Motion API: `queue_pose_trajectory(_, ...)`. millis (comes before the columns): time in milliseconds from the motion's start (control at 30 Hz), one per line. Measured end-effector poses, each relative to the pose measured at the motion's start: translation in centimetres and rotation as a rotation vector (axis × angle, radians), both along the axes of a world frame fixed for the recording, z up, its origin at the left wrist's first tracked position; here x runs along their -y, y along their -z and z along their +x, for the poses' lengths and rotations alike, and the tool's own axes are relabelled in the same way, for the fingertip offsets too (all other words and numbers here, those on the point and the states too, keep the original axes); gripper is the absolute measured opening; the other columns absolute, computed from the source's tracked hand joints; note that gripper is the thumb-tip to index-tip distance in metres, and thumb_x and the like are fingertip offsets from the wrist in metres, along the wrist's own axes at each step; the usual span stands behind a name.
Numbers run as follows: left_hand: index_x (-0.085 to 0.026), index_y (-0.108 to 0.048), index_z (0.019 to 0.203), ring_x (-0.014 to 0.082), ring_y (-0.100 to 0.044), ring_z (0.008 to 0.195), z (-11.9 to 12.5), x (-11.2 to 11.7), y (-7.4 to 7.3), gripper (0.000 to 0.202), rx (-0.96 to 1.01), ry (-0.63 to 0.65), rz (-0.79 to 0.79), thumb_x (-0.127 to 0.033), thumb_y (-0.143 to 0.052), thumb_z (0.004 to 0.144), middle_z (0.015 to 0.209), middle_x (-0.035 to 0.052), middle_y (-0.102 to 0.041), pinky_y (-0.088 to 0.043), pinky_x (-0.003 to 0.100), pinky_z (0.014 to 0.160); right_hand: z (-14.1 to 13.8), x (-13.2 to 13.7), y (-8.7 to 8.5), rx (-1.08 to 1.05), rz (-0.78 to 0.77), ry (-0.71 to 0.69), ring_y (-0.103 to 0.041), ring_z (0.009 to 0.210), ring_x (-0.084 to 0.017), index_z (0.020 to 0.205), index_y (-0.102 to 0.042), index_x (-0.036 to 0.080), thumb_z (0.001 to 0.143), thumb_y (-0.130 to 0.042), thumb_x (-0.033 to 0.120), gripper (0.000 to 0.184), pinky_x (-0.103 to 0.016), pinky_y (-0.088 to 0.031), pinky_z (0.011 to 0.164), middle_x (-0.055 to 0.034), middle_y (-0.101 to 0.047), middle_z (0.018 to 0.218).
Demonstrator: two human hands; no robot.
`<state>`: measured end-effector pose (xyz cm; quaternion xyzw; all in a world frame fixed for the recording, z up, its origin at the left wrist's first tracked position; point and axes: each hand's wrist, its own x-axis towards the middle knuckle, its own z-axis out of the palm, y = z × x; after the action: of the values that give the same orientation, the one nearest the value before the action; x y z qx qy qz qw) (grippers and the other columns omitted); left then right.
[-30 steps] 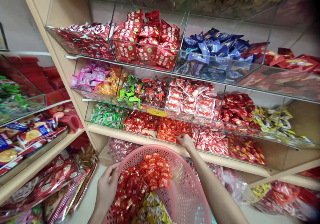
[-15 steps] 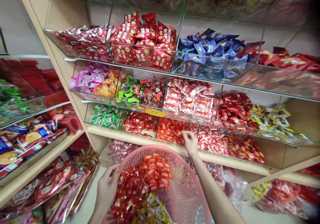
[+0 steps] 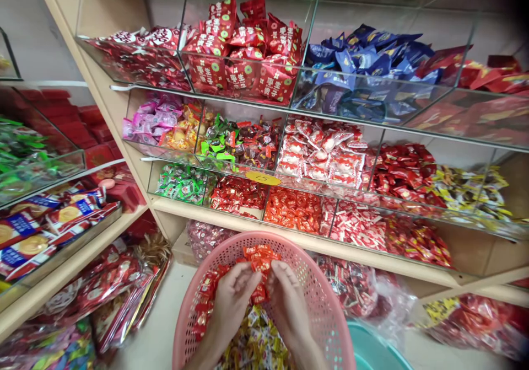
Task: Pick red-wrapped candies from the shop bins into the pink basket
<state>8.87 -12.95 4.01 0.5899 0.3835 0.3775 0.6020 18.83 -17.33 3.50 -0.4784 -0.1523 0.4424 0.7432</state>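
Both hands are over a pink perforated plastic basket (image 3: 330, 320). My left hand (image 3: 233, 298) curls its fingers around the left side of a small cluster of orange-red wrapped candies (image 3: 261, 255). From the right, my right hand (image 3: 289, 298) grips the same cluster with its fingertips. Dark red wrapped candies (image 3: 202, 309) lie at the basket's left side, partly behind my left hand. Yellow wrapped candies (image 3: 258, 337) fill the bottom between my wrists.
Ahead, a shelf unit holds clear bins, among them orange-red candies (image 3: 291, 210), green candies (image 3: 179, 185) and blue packets (image 3: 363, 61). A yellow tag (image 3: 262, 177) marks a bin edge. Bagged goods (image 3: 355, 284) lie beneath, and a teal basin (image 3: 376, 348) sits right of the basket.
My right hand has come back from the orange-red candy bin into the basket. My left hand has left the basket rim and moved right, onto the orange-red candies.
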Motion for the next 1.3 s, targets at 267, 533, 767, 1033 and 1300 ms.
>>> queue_pose_trajectory(267, -0.017, -0.062, 0.086, 0.0167, -0.063, 0.071, -1.1, -0.3, 1.1, 0.030, -0.081, 0.035, 0.035, -0.043, -0.051, 0.076, 0.080, 0.0036, -0.068, -0.051, 0.026, 0.068, 0.1, 1.3, 1.3, 0.244, -0.088, -0.101, -0.055, 0.075, -0.015, 0.082, -0.062, 0.021, 0.071, -0.061, 0.038, 0.020, -0.025, -0.045, 0.067, -0.0007, -0.062, 0.079)
queue_pose_trajectory(533, -0.018, -0.063, 0.082, 0.0152, -0.060, 0.064, -1.2, -0.3, 1.4, 0.030, -0.185, 0.082, 0.109, -0.044, -0.050, 0.076, 0.068, 0.0016, -0.065, -0.047, 0.023, 0.061, 1.1, 1.2, 2.2, 0.404, -0.089, -0.067, -0.058, 0.082, -0.018, 0.085, -0.066, 0.022, 0.068, -0.064, 0.038, 0.024, -0.028, -0.046, 0.073, -0.0037, -0.066, 0.087)
queue_pose_trajectory(767, -0.019, -0.064, 0.083, 0.0144, -0.059, 0.064, -1.2, 0.0, 1.4, 0.029, -0.194, 0.089, 0.134, -0.042, -0.046, 0.079, 0.069, 0.0003, -0.065, -0.045, 0.021, 0.061, 1.2, 1.5, 2.9, 0.414, -0.084, -0.039, -0.057, 0.073, -0.015, 0.078, -0.066, 0.021, 0.065, -0.067, 0.035, 0.019, -0.026, -0.046, 0.067, -0.0016, -0.064, 0.078)
queue_pose_trajectory(1033, -0.018, -0.057, 0.072, 0.0130, -0.058, 0.062, -1.1, 0.2, 1.2, 0.028, -0.209, 0.091, 0.160, -0.039, -0.043, 0.082, 0.062, -0.0010, -0.060, -0.042, 0.019, 0.057, 0.7, 1.9, 2.5, 0.281, -0.089, -0.025, -0.052, 0.065, -0.011, 0.077, -0.061, 0.020, 0.068, -0.065, 0.034, 0.017, -0.022, -0.043, 0.060, 0.0015, -0.059, 0.070)
queue_pose_trajectory(1300, -0.018, -0.054, 0.070, 0.0113, -0.055, 0.057, -0.6, 0.3, 1.5, 0.026, -0.234, 0.033, 0.235, -0.037, -0.042, 0.083, 0.060, -0.0011, -0.058, -0.041, 0.018, 0.054, 0.0, 2.2, 1.9, 0.169, -0.104, 0.001, -0.049, 0.068, -0.011, 0.081, -0.057, 0.021, 0.072, -0.059, 0.038, 0.019, -0.022, -0.042, 0.065, 0.0022, -0.055, 0.075)
